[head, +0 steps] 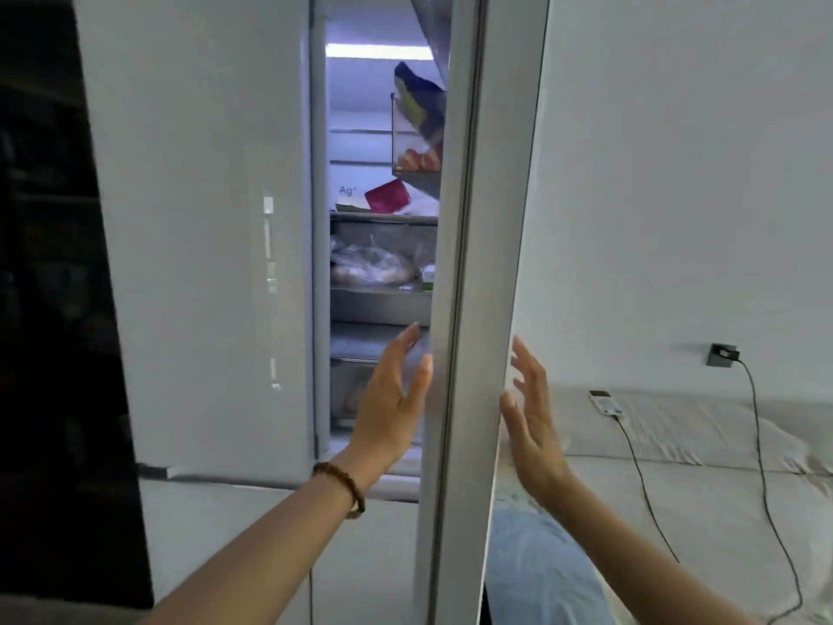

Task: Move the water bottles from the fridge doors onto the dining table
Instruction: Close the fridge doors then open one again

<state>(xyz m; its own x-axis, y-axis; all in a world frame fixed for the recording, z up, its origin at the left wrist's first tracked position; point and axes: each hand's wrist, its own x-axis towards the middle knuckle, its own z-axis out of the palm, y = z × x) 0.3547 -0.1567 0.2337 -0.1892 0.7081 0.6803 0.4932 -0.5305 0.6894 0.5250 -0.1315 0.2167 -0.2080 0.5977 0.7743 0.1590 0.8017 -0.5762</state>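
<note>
Right fridge door (469, 263): seen edge-on, partly open, a lit gap left beside the closed left door (203, 218).
Left hand (392, 399): fingers spread, nothing held, placed at the door's inner edge.
Right hand (532, 417): open, empty, at the door's outer face.
Water bottles: none visible; door shelves are hidden.
Interior: bagged food (369, 266) is seen on the shelves.
</note>
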